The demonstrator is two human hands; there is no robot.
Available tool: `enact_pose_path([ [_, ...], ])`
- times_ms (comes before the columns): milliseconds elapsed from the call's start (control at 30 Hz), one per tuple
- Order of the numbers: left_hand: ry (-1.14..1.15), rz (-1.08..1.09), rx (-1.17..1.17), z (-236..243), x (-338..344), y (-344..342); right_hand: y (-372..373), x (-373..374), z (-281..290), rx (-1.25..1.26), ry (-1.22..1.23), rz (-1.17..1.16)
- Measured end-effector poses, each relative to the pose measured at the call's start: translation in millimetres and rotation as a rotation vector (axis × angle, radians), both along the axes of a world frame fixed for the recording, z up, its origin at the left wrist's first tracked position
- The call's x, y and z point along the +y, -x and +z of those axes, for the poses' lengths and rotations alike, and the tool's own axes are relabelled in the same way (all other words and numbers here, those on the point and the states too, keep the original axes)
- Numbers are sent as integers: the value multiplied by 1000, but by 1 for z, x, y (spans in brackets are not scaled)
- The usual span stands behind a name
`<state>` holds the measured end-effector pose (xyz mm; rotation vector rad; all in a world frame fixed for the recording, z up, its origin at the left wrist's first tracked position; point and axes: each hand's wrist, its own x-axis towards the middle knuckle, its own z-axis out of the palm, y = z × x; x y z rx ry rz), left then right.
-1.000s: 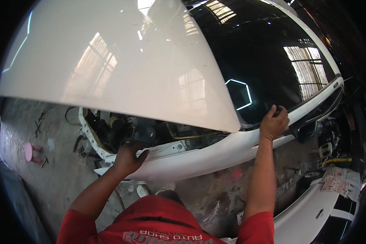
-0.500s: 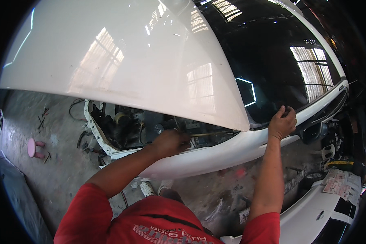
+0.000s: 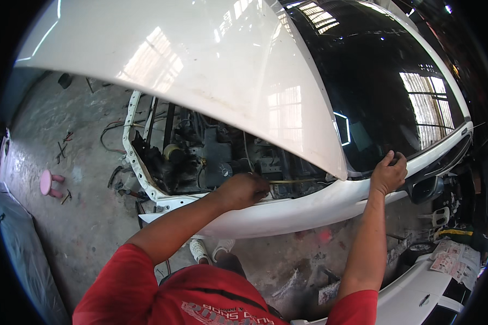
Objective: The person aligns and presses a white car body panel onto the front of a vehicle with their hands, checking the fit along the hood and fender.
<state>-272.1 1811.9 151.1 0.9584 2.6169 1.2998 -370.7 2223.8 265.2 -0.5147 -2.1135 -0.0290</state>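
Observation:
The raised white hood (image 3: 217,76) hangs over the exposed engine bay (image 3: 217,154). My left hand (image 3: 244,189) is closed at the bay's near edge, by a thin vertical rod and a yellowish line; what its fingers hold is hidden. My right hand (image 3: 389,173) rests by the lower corner of the dark windshield (image 3: 374,92), its fingers bent and apart on the car's edge. A white fender (image 3: 287,214) runs below both hands.
A pink stool (image 3: 47,183) and scattered tools stand on the concrete floor at left, beside a plastic-covered object (image 3: 19,238). A side mirror (image 3: 425,187) juts out at right. Another white car (image 3: 417,295), partly papered, and a white chair (image 3: 439,216) are at lower right.
My left hand has moved right and slightly up along the bay's edge. The hood sits higher in view, showing more of the bay. My right hand appears lower and further right.

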Motion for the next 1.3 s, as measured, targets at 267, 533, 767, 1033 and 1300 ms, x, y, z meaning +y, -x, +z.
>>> enact_pose_path([
  [267,9,60,-6,2,-1,-4,0,5,-2,-29,0,-6],
  [533,-123,7,-52,-13,3,-3,1,15,-6,-64,-23,-6],
  [767,-67,9,-84,-18,7,1,5,21,-7,-64,-39,-12],
  [1033,-47,107,-85,-19,8,-2,12,37,-10,-102,23,-31],
  [1300,-145,122,34,-9,-3,-12,15,45,-5,-147,19,-59],
])
